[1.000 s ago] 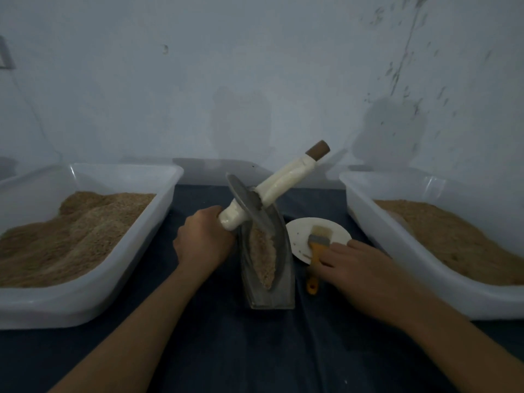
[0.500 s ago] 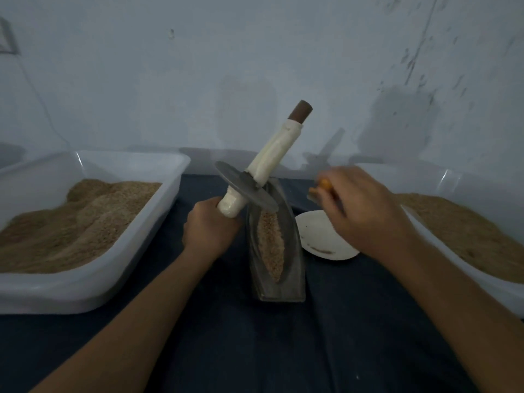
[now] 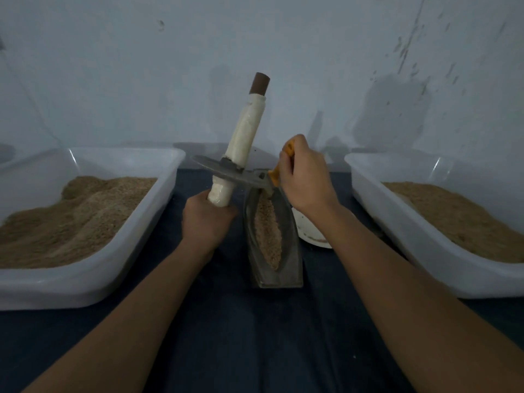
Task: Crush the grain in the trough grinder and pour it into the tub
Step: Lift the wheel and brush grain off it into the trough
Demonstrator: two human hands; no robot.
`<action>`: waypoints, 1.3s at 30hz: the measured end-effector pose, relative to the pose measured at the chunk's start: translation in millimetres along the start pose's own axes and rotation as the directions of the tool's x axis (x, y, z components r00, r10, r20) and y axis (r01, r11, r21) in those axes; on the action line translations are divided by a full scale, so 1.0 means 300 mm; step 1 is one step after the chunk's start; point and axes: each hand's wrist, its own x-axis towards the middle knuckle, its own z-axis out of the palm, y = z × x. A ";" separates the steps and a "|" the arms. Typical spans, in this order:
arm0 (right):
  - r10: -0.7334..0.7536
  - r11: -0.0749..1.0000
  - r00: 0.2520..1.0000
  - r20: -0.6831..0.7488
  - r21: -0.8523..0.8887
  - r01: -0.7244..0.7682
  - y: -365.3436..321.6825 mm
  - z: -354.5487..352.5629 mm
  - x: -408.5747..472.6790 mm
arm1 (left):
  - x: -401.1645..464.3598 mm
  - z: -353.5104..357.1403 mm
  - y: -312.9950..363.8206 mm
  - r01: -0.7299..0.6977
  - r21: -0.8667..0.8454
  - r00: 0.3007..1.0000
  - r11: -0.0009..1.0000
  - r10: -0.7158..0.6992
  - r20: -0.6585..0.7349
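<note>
- Left tub (image 3: 85, 282): white plastic, part-filled with tan grain; unchanged over the past second.
- Left hand (image 3: 208, 219): fingers wrapped fully round the lower end of the roller handle (image 3: 246, 131), holding it lifted and tilted upward.
- Grinding wheel (image 3: 229, 175): grey disc on the handle, now raised clear above the trough; a second ago it sat lower, against the trough rim.
- Trough grinder (image 3: 289, 262): metal, boat-shaped, on dark cloth between the tubs; crushed grain (image 3: 268, 236) lies in its channel.
- Brush (image 3: 279, 173): orange handle, lifted off the white plate (image 3: 307, 234) since a second ago, bristle end now at the wheel's edge.
- Right hand (image 3: 306, 180): closed round the brush handle.
- Right tub (image 3: 397, 222): white, holding grain.
- Judgement: crushing appears finished; wheel is being brushed clean, pouring remains.
- Markings: none legible.
</note>
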 end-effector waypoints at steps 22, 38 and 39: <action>0.014 1.000 0.997 0.079 0.003 -0.014 -0.042 -0.046 -0.077 | 0.004 -0.011 -0.012 0.029 -0.056 1.000 0.998 -0.029 0.002; 0.000 0.998 1.000 0.021 -0.069 0.002 -0.200 -0.171 -0.070 | -0.007 -0.006 -0.025 -0.059 0.090 0.998 0.994 0.058 0.013; -0.006 0.998 1.000 0.016 -0.063 0.007 -0.192 -0.161 -0.071 | -0.004 -0.007 -0.028 -0.059 0.097 0.998 0.994 0.058 0.008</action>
